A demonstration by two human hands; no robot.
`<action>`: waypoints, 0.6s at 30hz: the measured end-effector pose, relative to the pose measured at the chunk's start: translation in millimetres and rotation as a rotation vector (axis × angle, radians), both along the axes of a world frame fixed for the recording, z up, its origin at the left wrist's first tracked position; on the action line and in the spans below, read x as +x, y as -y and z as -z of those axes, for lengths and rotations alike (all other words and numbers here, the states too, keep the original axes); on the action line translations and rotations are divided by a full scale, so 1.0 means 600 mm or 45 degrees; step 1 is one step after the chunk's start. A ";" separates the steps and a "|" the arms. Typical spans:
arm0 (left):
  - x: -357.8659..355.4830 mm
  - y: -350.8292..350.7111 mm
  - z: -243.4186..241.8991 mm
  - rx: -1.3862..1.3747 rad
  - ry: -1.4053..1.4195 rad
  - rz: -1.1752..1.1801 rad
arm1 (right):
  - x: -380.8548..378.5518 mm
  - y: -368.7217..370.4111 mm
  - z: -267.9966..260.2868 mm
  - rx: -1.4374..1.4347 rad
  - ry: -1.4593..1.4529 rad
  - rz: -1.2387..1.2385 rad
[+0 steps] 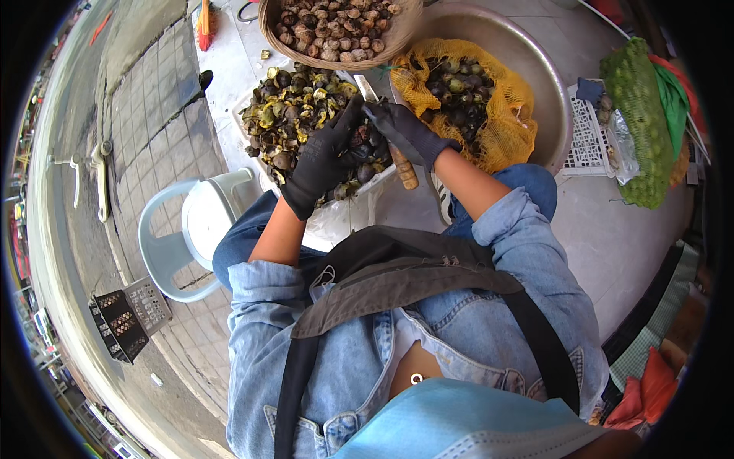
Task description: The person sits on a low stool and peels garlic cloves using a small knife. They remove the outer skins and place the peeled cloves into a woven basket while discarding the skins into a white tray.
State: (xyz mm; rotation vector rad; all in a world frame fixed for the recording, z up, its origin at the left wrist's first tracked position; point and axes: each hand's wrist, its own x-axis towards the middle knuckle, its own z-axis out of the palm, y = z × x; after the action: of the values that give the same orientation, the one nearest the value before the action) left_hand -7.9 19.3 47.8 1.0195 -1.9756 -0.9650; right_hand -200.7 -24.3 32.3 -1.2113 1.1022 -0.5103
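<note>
My right hand (404, 129), in a black glove, grips a knife whose wooden handle (405, 167) sticks out toward me. The pale blade (366, 88) points away, past the fingers. My left hand (324, 158), also gloved in black, is curled close beside it, fingertips near the blade. Whether a nut sits between its fingers is hidden. Beneath both hands is a white tray (375, 182) heaped with dark, green and yellow walnut husks (292, 109) and some whole husked-looking dark fruits (366, 172).
A wicker basket (265, 26) of brown walnuts stands beyond the tray. On the right, a metal basin (553, 86) holds a yellow mesh bag (516, 123) of dark green walnuts. A white plastic chair (166, 246) is at left. Farther right lie a white crate (586, 135) and a filled green mesh sack (642, 115).
</note>
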 end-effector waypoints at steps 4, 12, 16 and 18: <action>-0.015 -0.001 0.010 -0.216 0.081 -0.060 | -0.007 -0.003 -0.002 0.066 0.327 0.148; 0.038 0.032 0.088 0.028 -0.065 -0.644 | 0.027 -0.030 0.034 0.205 -0.219 -0.093; 0.081 0.043 0.134 -0.220 0.928 -0.450 | 0.027 -0.034 0.077 0.720 0.235 0.119; 0.079 0.060 0.129 0.538 -0.464 -0.594 | 0.015 -0.028 0.087 0.772 0.547 0.242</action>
State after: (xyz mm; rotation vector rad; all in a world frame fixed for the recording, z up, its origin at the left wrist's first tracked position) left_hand 39.6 -16.9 -29.3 1.3451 -1.1862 -1.2168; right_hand -191.6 -7.3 -19.6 -0.4420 0.9062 -0.5010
